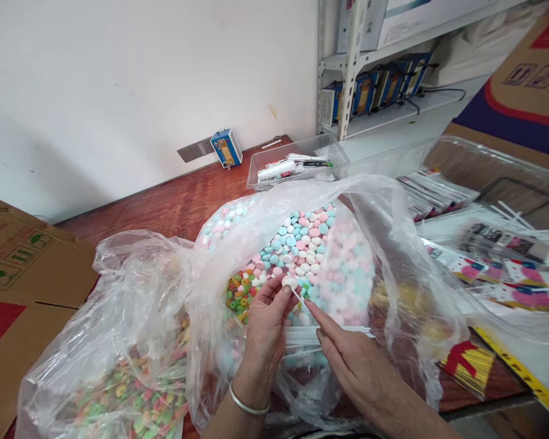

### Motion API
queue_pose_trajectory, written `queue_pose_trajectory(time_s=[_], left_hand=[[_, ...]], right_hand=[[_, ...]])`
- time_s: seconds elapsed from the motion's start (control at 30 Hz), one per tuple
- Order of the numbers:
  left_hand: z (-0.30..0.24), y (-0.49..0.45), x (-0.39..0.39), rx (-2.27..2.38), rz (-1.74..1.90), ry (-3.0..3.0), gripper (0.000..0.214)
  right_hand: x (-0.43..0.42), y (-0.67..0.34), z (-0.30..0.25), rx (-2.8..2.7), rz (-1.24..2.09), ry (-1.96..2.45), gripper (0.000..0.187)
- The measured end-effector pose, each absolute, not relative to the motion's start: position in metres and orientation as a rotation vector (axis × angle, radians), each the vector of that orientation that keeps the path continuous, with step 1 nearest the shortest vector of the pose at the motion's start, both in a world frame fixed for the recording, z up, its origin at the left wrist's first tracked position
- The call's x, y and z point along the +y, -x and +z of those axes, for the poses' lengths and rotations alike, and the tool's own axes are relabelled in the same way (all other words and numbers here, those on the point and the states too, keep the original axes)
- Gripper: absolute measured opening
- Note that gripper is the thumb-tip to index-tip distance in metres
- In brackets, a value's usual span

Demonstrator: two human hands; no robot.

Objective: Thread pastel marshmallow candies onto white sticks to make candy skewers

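My left hand [264,320], with a metal bangle at the wrist, pinches a white round candy [290,281] between thumb and fingertips. My right hand [345,347] grips a thin white stick [297,295], whose far end reaches the candy; whether it is inside the candy I cannot tell. Under both hands lies an opened clear plastic bag [350,268] full of pink, blue and white candies [290,241]. Small green, orange and red ring-shaped candies [240,294] sit at its left side. Several white sticks [302,334] lie across the bag just below the hands.
A second plastic bag [141,366] of coloured ring candies lies at left, beside a cardboard box [27,268]. Behind stands a clear bin [297,161] with tubes. On the right are printed packets [507,274], a yellow bundle [469,366] and a metal shelf [350,67].
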State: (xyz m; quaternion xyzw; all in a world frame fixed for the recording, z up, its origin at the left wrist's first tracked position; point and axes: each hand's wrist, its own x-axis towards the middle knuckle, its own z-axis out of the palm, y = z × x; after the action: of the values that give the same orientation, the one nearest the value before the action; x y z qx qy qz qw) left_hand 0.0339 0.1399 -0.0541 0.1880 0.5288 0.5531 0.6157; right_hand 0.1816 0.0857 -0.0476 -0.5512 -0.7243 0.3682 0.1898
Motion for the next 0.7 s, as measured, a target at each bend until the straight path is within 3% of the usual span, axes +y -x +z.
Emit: queue_pose_trajectory(time_s=[0.7], left_hand=[[-0.066, -0.039, 0.129, 1.403, 1.264, -0.878, 0.039]], right_hand=[[0.091, -0.179, -0.047, -1.807, 1.241, 1.446, 0.051]])
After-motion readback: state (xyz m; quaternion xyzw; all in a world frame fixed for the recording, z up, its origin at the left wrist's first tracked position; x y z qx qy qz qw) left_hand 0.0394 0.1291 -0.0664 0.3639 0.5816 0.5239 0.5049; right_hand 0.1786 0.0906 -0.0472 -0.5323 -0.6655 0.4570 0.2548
